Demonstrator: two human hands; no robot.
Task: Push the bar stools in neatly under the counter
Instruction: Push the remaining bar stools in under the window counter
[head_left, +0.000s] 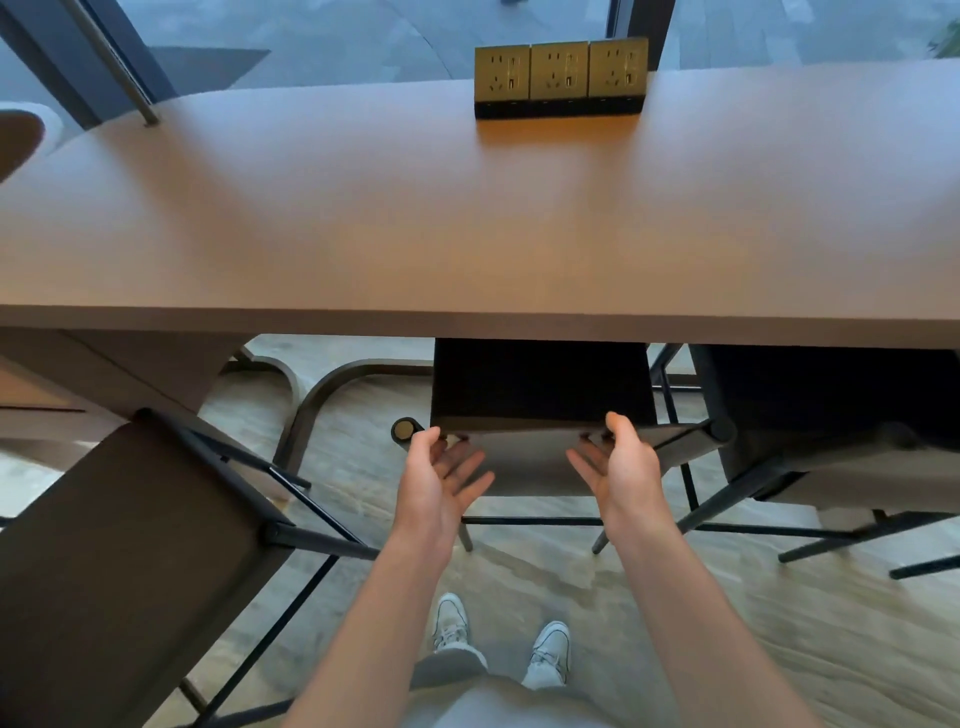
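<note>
The middle bar stool (540, 410), seat already partly tucked under the counter (467, 228), is flanked at its backrest by the left hand (441, 478) and right hand (621, 467), fingers spread and grasping nothing, seemingly poised for a square push.

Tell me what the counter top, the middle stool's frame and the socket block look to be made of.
Counter: smooth matte brown, likely laminate or wood veneer; even colour, soft sheen, no clear grain. Middle stool frame: thin black tubes and rods, probably painted metal. Its seat looks like dark fabric, though that is uncertain. Socket block: brushed gold faces, metal or metal-look plastic, on a black base.
</note>
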